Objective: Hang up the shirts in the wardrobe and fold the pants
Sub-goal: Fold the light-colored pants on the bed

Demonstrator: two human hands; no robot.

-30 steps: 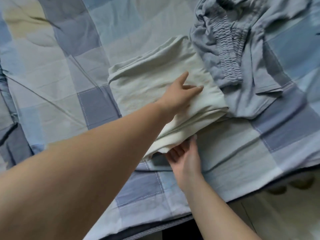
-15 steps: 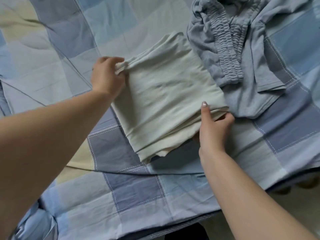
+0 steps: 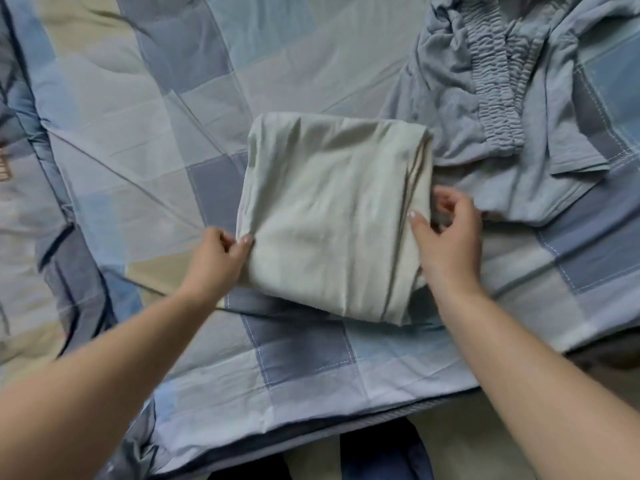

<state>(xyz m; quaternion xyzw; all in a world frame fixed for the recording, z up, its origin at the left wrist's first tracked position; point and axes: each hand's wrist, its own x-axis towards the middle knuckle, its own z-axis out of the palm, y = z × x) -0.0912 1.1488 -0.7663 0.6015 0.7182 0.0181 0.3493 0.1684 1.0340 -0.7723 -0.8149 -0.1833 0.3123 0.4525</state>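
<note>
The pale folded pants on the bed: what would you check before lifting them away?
1. Pale folded pants in a compact bundle: ok.
2. Left hand pinches the left edge: ok.
3. Right hand grip on the right edge: cannot tell, fingers only curl beside it.
4. Layers squared up: not ok, edges show unevenly on the right.
5. Blue-grey pants folded: not ok, crumpled on the checked bedspread.

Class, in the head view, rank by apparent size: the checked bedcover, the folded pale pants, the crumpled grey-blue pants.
1. Checked bedcover
2 and 3. Folded pale pants and crumpled grey-blue pants: these look alike; the grey-blue pair is cut off by the frame.
</note>
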